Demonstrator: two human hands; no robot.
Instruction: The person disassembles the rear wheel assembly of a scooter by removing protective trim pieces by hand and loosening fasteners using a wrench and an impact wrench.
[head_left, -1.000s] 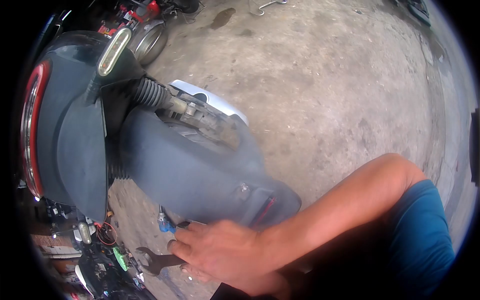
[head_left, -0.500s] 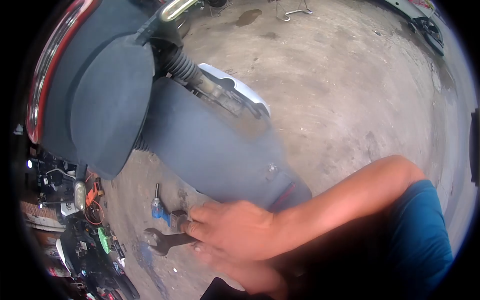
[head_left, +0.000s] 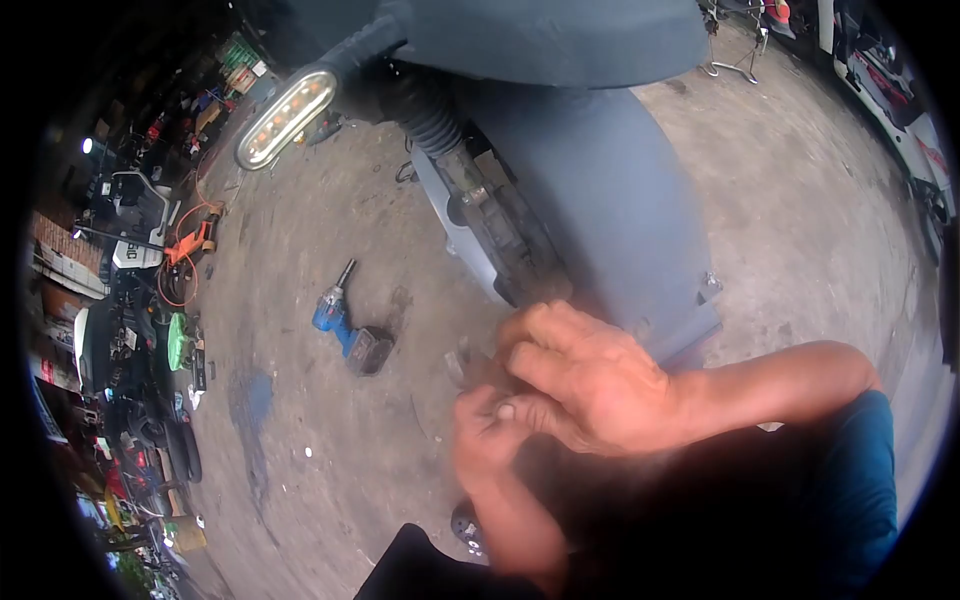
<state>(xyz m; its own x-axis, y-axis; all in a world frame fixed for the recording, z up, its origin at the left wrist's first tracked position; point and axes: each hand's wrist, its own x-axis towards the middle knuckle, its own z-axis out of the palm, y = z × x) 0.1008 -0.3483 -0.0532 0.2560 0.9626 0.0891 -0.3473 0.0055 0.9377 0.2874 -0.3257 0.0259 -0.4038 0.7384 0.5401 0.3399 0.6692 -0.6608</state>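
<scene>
The open-end wrench (head_left: 458, 368) is a grey blur, its head showing just above my left hand (head_left: 488, 432). The fingers of that hand are closed round it. My right hand (head_left: 595, 378) curls over the handle side, its thumb against my left fingers; most of the handle is hidden between the hands. Behind and above them stands a dark grey scooter body (head_left: 620, 200), with a ribbed rubber boot (head_left: 432, 122) and a dirty metal strut beside a white panel (head_left: 432, 195). An oval signal lamp (head_left: 288, 118) juts out at upper left.
A blue cordless impact driver (head_left: 345, 325) lies on the concrete floor (head_left: 310, 400), left of the hands. Farther left are an orange tool (head_left: 190, 240) with a cord, a green item (head_left: 178, 342) and parked motorbikes. Another vehicle (head_left: 900, 120) stands at upper right.
The view has swung, so the scooter appears farther right and the driver is fully visible. My hands have moved up and right in view, and the wrench has turned upward.
</scene>
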